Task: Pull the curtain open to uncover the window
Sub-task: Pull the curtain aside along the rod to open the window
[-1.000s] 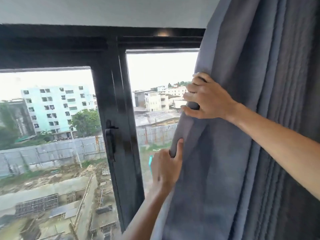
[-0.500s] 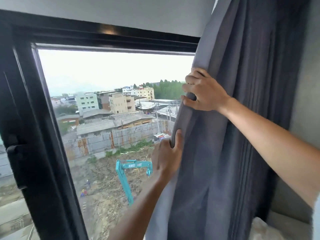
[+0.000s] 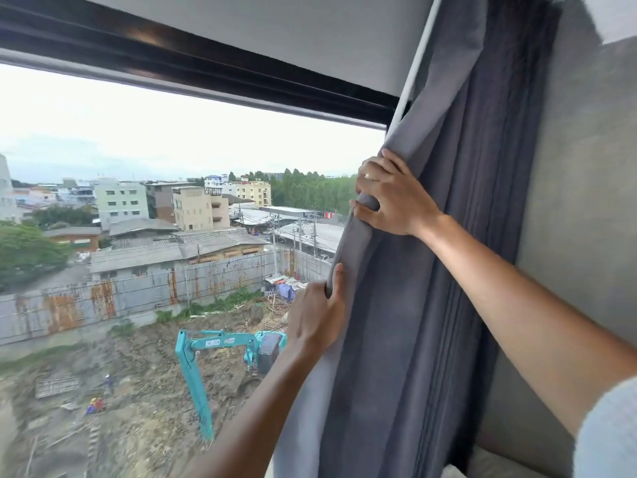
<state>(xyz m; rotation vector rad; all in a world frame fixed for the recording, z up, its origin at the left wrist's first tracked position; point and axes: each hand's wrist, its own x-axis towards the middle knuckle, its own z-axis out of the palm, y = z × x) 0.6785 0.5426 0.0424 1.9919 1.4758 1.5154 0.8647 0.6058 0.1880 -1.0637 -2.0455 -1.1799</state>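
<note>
The curtain is grey fabric, hanging from the top and bunched into narrow vertical folds at the right side of the window, against the wall. Its leading edge is rolled into a thick hem, slanting down to the left. The window has a dark frame along the top, and its glass is almost wholly uncovered.

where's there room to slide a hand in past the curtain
Free: bare pane left of the grey fabric curtain, below the black window frame. Crowded: the curtain's leading edge, gripped by left hand and right hand; folds bunch against the wall.
</note>
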